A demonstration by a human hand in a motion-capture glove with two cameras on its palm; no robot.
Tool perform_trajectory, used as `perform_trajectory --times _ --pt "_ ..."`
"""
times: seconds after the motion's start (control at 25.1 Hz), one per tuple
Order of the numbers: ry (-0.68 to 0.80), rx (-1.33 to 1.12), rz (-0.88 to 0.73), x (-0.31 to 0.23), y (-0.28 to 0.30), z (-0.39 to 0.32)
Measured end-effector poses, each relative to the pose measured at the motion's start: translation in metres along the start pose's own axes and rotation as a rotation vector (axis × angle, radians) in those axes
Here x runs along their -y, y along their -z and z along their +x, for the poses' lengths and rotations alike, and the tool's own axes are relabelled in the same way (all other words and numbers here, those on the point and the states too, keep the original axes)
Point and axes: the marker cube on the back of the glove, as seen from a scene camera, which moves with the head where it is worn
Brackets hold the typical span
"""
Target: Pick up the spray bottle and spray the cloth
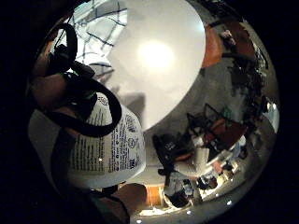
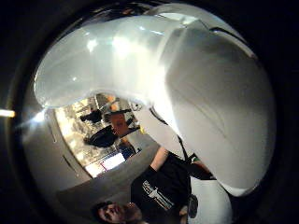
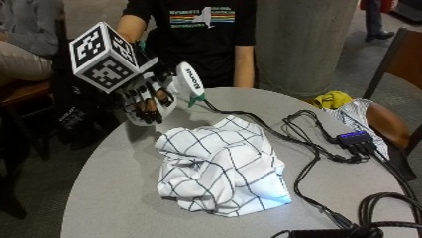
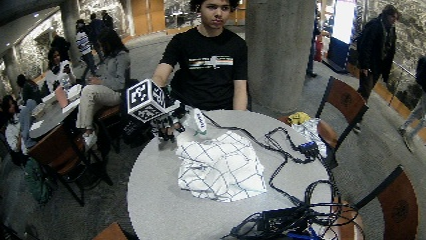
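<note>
White spray bottle (image 3: pixel 186 83) grasped in gloved hand (image 3: pixel 146 101) | nozzle aimed toward 5 o'clock | checked cloth (image 3: pixel 221 166) on tabletop (image 3: pixel 112 198) | advice: tilt lower, then squeeze

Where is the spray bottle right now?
In the outside view, the white plastic spray bottle is held off the table in the black-gloved right hand, just beyond the crumpled white checked cloth.

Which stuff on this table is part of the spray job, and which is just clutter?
Job:
- spray bottle, held off the table in the gloved right hand
- checked cloth, crumpled on the round table

Clutter:
- cables and black hub on the table
- yellow item on the chair beside it
</note>
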Motion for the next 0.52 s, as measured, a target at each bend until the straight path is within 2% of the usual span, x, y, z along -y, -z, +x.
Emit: perform_trajectory --times 0.28,0.52 --pt "0.299 0.283 0.25 -0.035 -0.005 -0.043" --pt "0.531 0.459 0.455 -0.059 -0.046 -0.094"
